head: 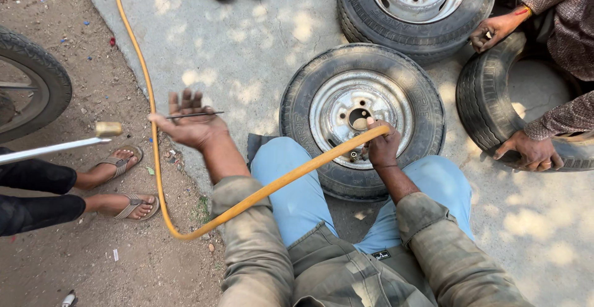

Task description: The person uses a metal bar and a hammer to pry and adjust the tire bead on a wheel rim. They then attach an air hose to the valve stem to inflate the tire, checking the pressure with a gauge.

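Orange rubber air hose [291, 180] pressed to a worn black tyre on a grey steel rim [362, 118] at the frame's centre.

Closed around the hose's end, the right hand [382, 147] holds it against the lower part of the rim, near the hub hole. From there the hose crosses the blue-trousered knee, loops low at the left, and climbs to the top edge. Raised at centre left, the left hand [189, 121] is open with fingers spread, a thin dark metal rod [195, 115] lying across them. At upper right, another person's two hands [495, 30] rest on a second wheel and a bare tyre [489, 106]. Sandalled feet [124, 183] stand on the dirt at lower left.
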